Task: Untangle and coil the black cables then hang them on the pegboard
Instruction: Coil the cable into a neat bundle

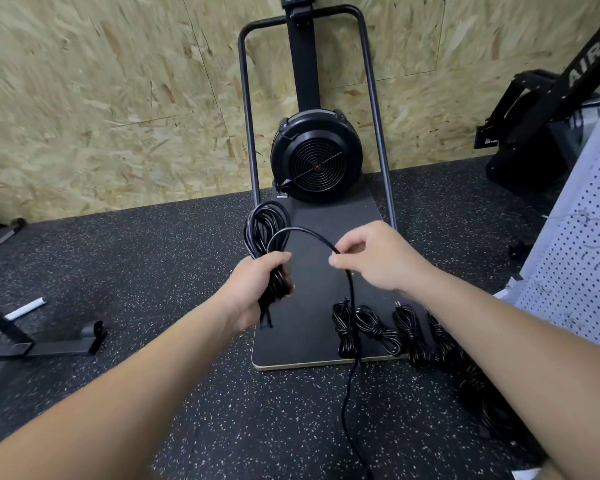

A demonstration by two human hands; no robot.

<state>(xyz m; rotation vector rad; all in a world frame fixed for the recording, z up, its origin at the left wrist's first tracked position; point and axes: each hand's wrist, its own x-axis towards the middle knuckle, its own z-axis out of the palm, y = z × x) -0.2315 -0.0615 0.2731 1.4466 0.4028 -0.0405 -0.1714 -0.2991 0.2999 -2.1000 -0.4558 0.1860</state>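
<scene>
My left hand (257, 289) grips a bunch of black cable loops (264, 226) that stand up above the fist. From the loops a strand of the same black cable arcs right to my right hand (378, 258), which pinches it between thumb and fingers. Below that hand the loose cable tail (350, 382) drops to the floor and runs toward me. Several tied black cable bundles (378, 329) lie in a row on the front of the dark platform and trail off to the right under my forearm. The white pegboard (575, 258) leans at the right edge.
A black fan machine (316, 161) with a tubular frame stands on the dark platform (291, 351) against the chipboard wall. Metal stand feet (63, 344) lie at left on the speckled rubber floor. Another black machine (541, 140) sits at the back right.
</scene>
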